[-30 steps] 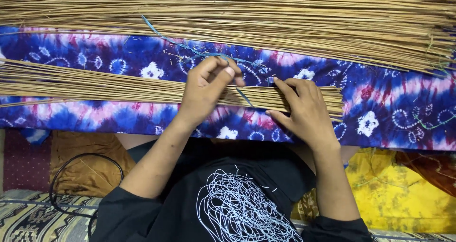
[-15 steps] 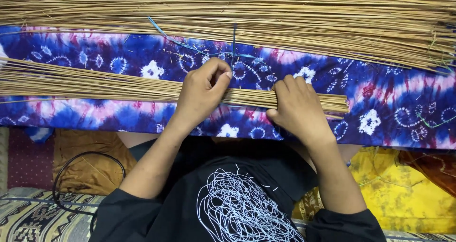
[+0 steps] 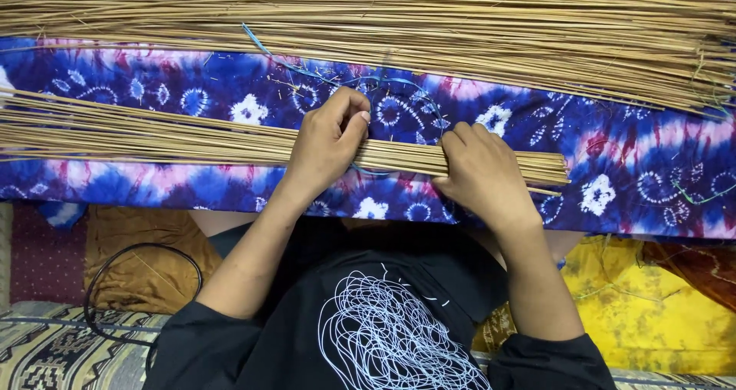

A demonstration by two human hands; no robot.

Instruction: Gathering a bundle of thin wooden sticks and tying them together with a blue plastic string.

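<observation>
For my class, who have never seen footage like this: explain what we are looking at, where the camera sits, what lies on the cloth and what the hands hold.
There is no machine here, only a person's two bare hands. The camera is worn on the person's head and looks straight down, so you see the forearms and a black shirt at the bottom. Spread in front is a blue and pink tie-dyed cloth. Across it lies a flat row of thin straw-coloured sticks, and a bigger heap of the same sticks lies farther away. The left hand pinches a thin blue string over the near row. The right hand presses down on that row's end. A black cable loops on the floor at the left.
</observation>
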